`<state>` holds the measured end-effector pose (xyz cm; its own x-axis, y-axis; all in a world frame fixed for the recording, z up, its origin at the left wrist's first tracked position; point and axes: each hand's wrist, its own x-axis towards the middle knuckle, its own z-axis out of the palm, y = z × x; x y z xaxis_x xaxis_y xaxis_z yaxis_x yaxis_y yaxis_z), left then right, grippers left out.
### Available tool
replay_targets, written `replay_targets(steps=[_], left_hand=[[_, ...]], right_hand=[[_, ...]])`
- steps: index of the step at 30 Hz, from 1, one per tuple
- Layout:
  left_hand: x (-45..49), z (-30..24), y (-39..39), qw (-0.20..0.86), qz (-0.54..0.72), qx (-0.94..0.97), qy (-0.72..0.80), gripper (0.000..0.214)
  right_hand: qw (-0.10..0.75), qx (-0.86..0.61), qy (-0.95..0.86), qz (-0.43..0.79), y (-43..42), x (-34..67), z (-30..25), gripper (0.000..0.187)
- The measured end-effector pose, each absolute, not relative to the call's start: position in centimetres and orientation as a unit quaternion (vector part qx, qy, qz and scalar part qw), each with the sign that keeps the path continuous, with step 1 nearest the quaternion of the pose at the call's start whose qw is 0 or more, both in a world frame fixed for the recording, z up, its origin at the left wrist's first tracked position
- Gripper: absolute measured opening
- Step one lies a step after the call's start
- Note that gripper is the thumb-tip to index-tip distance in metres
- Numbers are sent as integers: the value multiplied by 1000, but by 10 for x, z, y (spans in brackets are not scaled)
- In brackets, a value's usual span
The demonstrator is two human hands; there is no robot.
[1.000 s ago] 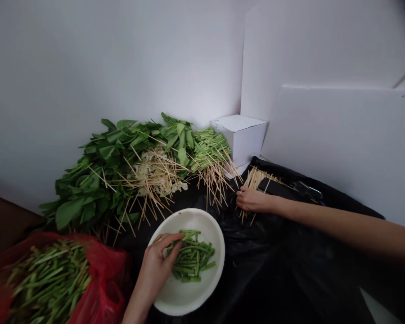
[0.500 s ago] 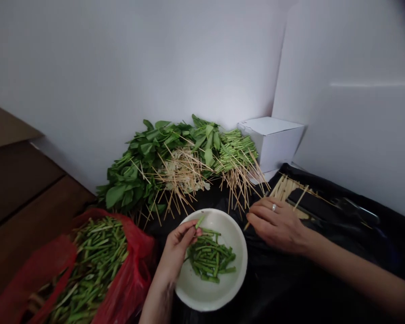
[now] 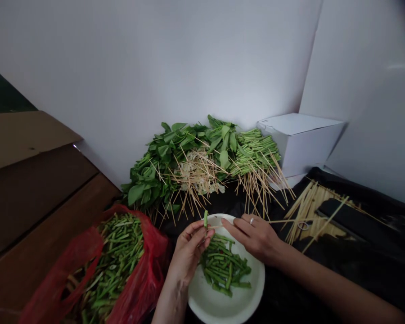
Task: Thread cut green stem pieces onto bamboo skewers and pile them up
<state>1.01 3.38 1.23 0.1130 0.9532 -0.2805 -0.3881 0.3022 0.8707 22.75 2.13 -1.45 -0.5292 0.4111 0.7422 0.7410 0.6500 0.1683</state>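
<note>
Over the white bowl (image 3: 222, 310), my left hand (image 3: 188, 247) pinches a short piece of green bean (image 3: 205, 218), held upright. My right hand (image 3: 258, 236), wearing a ring, grips a thin bamboo skewer (image 3: 283, 221). The skewer lies nearly level, its left end meeting the bean at my left fingertips; whether it has pierced the bean I cannot tell. Cut green bean pieces (image 3: 226, 265) lie in the bowl beneath both hands.
A red plastic bag (image 3: 151, 256) of cut stems stands left. Behind the bowl are leafy greens (image 3: 141, 184) and bundled green stems (image 3: 256, 148) on skewers. Loose skewers (image 3: 300, 207), a dark flat object (image 3: 344, 216) and a white box (image 3: 300, 139) are at right.
My right hand has moved left from beside the loose skewers to the bowl, bringing a skewer to the bean. My left hand still holds the bean, now more upright. The view has shifted.
</note>
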Motion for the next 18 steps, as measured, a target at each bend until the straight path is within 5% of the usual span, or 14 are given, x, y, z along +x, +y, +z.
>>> replay_targets(steps=[18], left_hand=[[15,13,35,672,502,316,443,35]], right_hand=[[326,-388,-827,-242,15,229,-18,40]])
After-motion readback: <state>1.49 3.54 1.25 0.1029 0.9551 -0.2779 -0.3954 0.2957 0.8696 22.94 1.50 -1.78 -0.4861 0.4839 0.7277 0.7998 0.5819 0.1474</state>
